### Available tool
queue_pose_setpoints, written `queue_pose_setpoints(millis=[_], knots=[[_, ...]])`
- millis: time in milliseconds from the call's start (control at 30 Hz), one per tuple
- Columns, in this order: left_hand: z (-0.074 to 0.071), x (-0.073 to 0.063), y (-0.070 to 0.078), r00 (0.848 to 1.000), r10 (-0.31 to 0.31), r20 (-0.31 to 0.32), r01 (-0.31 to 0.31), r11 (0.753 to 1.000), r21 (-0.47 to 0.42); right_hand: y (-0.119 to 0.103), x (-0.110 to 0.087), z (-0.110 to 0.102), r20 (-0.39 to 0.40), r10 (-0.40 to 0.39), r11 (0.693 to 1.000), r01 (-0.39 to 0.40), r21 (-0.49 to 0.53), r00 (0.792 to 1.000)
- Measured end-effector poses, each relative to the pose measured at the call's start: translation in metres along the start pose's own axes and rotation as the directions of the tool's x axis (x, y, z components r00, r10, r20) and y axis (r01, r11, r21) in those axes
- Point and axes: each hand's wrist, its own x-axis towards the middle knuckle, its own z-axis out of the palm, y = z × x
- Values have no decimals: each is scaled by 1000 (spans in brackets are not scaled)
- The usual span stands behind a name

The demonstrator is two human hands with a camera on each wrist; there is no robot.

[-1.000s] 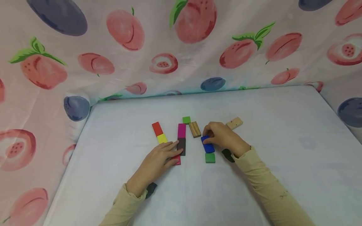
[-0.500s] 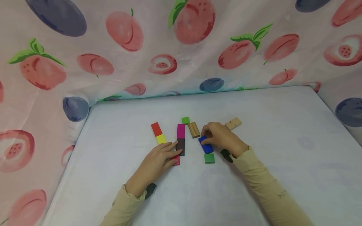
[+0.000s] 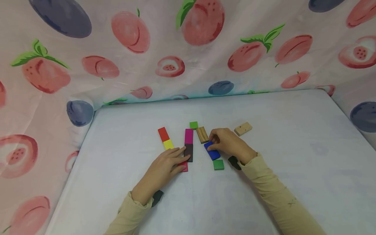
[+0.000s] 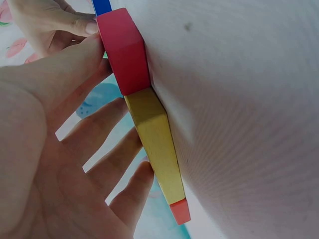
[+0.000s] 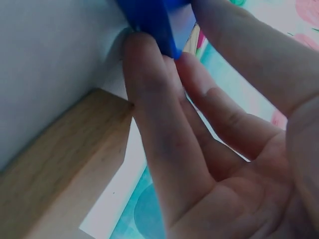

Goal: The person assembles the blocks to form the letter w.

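A pale sleeve [image 3: 129,212] comes in from the near left of the white table [image 3: 264,195], ending at the left hand [image 3: 160,169]. That hand clenches nothing: its fingers are extended, resting on the crimson block [image 3: 184,167] and the dark block [image 3: 189,152]. In the left wrist view they also touch the yellow block [image 4: 157,144]. Such a flat, spread touch seems meant to steady the row, which slants away toward the table's far left corner.

Across from it, the green block [image 3: 218,164] lies just beside the near end of the blue block [image 3: 212,151]. The right hand [image 3: 230,143] pinches that blue block between thumb and fingers, roughly midway between the table's left and right edges. The block is angled, its far end toward the left edge; a light pinch low to the surface probably suits sliding or turning it.

Farther off, the magenta block [image 3: 189,136] continues straight from the dark one. The grooved wooden block [image 3: 202,134] tilts much like the blue, with only a tiny gap or contact between them; which, one cannot tell. The red block [image 3: 163,134] meets the yellow one's far end. Nearer the far edge lie the plain wooden block [image 3: 243,129], apart from the rest, and the lime block [image 3: 193,125].
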Motion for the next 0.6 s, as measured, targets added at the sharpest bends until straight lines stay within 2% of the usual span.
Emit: queue_pose_setpoints(millis=[600], knots=[[0, 0, 0, 1000, -1, 3, 1, 1000, -5, 0, 0, 3, -20, 20, 999, -19, 26, 1000]])
